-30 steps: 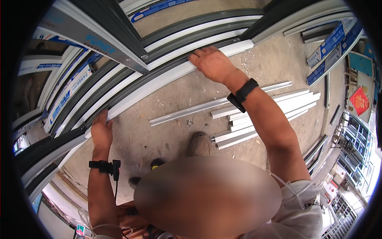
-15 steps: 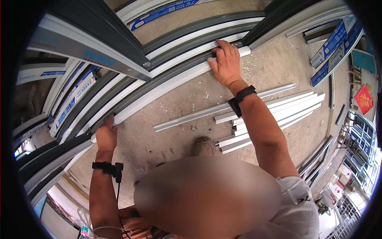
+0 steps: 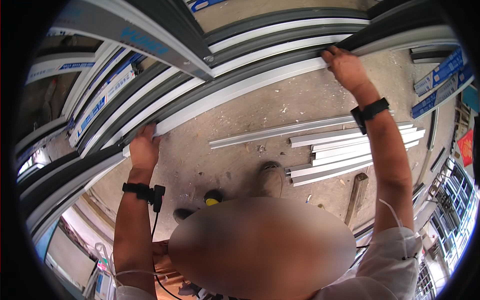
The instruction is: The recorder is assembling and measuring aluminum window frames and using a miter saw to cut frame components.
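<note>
A long white profile strip (image 3: 240, 94) lies along the near edge of a dark grey window or door frame (image 3: 270, 65). Its left end is under my left hand (image 3: 144, 151), whose fingers curl over the strip and the frame's edge. At the other end, my right hand (image 3: 346, 70) closes its bent fingers on the strip beside the frame corner. My arms are spread wide, and each wrist wears a black band. The undersides of both grips are hidden.
Several white profile strips (image 3: 350, 150) lie on the concrete floor, with a longer grey profile (image 3: 280, 133) behind them. A piece of wood (image 3: 356, 200) and my shoe (image 3: 270, 181) are nearer. Blue-wrapped profiles (image 3: 440, 85) stand at the right. An upright grey bar (image 3: 165, 47) crosses the frame.
My right hand has slid right along the white strip to its end by the frame corner. My left hand stays at the left end. The whole view has shifted somewhat.
</note>
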The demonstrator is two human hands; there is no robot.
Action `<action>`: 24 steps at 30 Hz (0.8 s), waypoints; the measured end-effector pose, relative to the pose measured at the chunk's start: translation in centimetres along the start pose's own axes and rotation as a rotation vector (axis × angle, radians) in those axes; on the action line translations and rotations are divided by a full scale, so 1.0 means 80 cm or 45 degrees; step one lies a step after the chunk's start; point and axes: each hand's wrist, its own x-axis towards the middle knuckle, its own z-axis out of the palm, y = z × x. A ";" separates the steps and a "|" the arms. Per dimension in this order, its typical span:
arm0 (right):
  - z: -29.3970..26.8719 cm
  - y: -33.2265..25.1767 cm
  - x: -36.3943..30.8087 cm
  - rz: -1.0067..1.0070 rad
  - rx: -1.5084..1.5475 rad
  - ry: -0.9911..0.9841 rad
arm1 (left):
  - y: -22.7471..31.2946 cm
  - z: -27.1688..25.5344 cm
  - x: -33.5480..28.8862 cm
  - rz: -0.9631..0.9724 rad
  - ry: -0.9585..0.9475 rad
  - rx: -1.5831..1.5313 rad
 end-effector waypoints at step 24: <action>-0.024 0.022 0.027 -0.419 -0.528 -0.328 | -0.021 0.008 -0.003 0.120 0.057 0.009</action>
